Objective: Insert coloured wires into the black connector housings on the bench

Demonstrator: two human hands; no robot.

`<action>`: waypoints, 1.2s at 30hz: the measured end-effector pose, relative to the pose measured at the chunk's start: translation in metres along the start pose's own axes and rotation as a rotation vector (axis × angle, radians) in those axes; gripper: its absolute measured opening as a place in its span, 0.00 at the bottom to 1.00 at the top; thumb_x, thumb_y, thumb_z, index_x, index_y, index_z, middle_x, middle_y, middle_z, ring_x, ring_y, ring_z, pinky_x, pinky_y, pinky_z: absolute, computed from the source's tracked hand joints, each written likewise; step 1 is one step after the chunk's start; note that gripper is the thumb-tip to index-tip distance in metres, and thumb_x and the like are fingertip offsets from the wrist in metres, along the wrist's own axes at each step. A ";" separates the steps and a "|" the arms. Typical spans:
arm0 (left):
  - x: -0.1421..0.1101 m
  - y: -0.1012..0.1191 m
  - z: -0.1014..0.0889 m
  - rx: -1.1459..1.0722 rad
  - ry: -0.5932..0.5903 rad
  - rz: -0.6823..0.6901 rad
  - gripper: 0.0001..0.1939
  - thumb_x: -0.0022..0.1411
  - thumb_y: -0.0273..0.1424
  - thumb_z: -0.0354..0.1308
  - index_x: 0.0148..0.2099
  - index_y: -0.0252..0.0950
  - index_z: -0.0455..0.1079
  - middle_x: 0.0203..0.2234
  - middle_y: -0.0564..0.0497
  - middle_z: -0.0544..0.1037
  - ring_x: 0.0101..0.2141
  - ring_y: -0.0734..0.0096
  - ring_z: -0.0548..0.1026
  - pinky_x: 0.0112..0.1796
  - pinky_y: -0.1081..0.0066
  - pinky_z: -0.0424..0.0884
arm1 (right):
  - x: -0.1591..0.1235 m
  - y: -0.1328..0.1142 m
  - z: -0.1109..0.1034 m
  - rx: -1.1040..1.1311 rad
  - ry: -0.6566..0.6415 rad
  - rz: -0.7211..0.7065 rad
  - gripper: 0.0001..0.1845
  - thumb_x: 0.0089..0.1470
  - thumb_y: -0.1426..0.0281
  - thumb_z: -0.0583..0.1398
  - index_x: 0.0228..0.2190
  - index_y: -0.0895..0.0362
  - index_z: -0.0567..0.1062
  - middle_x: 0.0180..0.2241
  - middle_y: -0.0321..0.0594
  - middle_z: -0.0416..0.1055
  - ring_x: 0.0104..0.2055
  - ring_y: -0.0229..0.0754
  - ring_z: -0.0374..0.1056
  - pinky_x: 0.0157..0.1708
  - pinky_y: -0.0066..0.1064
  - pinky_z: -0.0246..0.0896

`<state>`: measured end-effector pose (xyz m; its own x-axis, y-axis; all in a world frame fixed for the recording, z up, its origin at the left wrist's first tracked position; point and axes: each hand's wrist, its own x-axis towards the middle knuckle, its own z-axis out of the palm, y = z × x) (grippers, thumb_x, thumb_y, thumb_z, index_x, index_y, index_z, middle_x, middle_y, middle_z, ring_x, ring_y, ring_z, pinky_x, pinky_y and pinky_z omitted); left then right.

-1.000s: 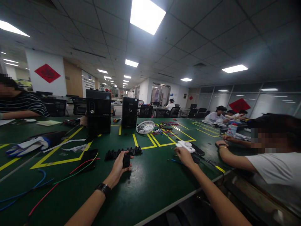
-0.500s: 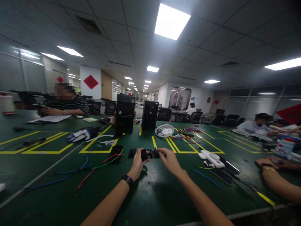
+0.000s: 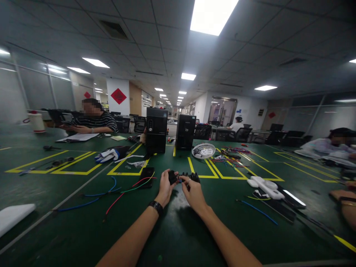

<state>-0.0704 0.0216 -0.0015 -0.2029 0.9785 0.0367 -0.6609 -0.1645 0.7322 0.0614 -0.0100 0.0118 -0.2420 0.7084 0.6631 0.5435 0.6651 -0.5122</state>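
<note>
**Midway along the green desk [image 3: 178, 243], the left hand [image 3: 164, 190] and the right hand [image 3: 195, 193] meet at a black part [image 3: 172, 175]**

On the far left lies a white slab [image 3: 16, 217]; inward of it, blue wires [image 3: 91, 201] run toward a red wire [image 3: 112, 204] and a green wire [image 3: 135, 187], whose upper ends cross a flat dark slab [image 3: 146, 182].

Next comes the left hand, half curled, thumb and fingers wrapped around the black part, just above the desk. A second ago it held a black piece there too, alone.

The right hand shows the real change: then it was off by a white device [image 3: 264, 187]; now its fingertips are drawn together against the black part's right side. A speck of blue shows there, too small to name, so whether they pinch anything I cannot tell. Behind them stands a row of black pieces [image 3: 194, 177].

I judge that two-handed work on the part is now possible, one hand steadying, the other free for fine handling.

Farther right, the white device sits untouched, with a short blue wire [image 3: 260, 212] nearer the person.
</note>
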 end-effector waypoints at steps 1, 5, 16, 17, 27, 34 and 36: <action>0.000 0.000 0.000 -0.002 -0.004 -0.001 0.11 0.67 0.38 0.45 0.46 0.37 0.58 0.33 0.44 0.78 0.32 0.67 0.78 0.35 0.62 0.74 | -0.001 -0.001 0.002 0.009 -0.008 -0.014 0.19 0.57 0.73 0.53 0.49 0.55 0.72 0.36 0.40 0.77 0.35 0.42 0.73 0.41 0.33 0.66; 0.000 -0.001 -0.002 -0.025 -0.053 -0.006 0.12 0.66 0.40 0.45 0.47 0.38 0.56 0.34 0.44 0.78 0.32 0.65 0.78 0.37 0.59 0.73 | -0.001 -0.002 0.008 0.043 -0.020 -0.046 0.18 0.57 0.75 0.52 0.47 0.55 0.74 0.42 0.42 0.76 0.43 0.43 0.72 0.47 0.36 0.65; -0.001 -0.003 -0.002 -0.024 -0.081 -0.028 0.13 0.66 0.40 0.46 0.48 0.39 0.56 0.35 0.44 0.78 0.33 0.65 0.79 0.37 0.61 0.73 | -0.001 0.000 0.006 0.046 -0.013 -0.062 0.18 0.56 0.76 0.53 0.46 0.55 0.75 0.42 0.43 0.76 0.45 0.44 0.72 0.49 0.36 0.64; 0.000 -0.003 -0.002 -0.021 -0.076 -0.028 0.13 0.66 0.40 0.46 0.48 0.39 0.56 0.35 0.44 0.78 0.33 0.65 0.79 0.37 0.61 0.73 | -0.001 0.000 0.007 0.042 -0.021 -0.066 0.18 0.56 0.76 0.53 0.46 0.55 0.75 0.42 0.43 0.76 0.45 0.44 0.72 0.49 0.36 0.64; -0.001 -0.004 -0.004 0.338 -0.147 0.088 0.21 0.60 0.42 0.53 0.52 0.39 0.57 0.43 0.42 0.75 0.39 0.64 0.78 0.44 0.59 0.71 | -0.006 0.002 0.007 -0.055 -0.122 -0.053 0.20 0.55 0.77 0.53 0.48 0.56 0.75 0.41 0.44 0.76 0.43 0.42 0.72 0.47 0.30 0.63; 0.006 -0.003 -0.010 0.577 -0.226 0.051 0.31 0.56 0.34 0.59 0.59 0.38 0.51 0.48 0.40 0.73 0.45 0.63 0.76 0.50 0.57 0.68 | -0.007 -0.001 -0.012 -0.210 -0.205 0.032 0.19 0.57 0.74 0.53 0.49 0.52 0.73 0.43 0.39 0.76 0.44 0.40 0.71 0.46 0.28 0.61; 0.003 0.002 -0.008 0.564 -0.253 0.024 0.33 0.57 0.35 0.57 0.61 0.39 0.48 0.50 0.39 0.72 0.47 0.63 0.75 0.49 0.57 0.69 | -0.007 -0.003 -0.013 -0.194 -0.188 0.060 0.17 0.58 0.73 0.53 0.47 0.53 0.73 0.43 0.39 0.76 0.44 0.39 0.71 0.45 0.27 0.61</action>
<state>-0.0779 0.0236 -0.0053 0.0105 0.9860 0.1666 -0.1602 -0.1628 0.9736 0.0717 -0.0195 0.0155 -0.3396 0.7884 0.5128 0.7007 0.5758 -0.4213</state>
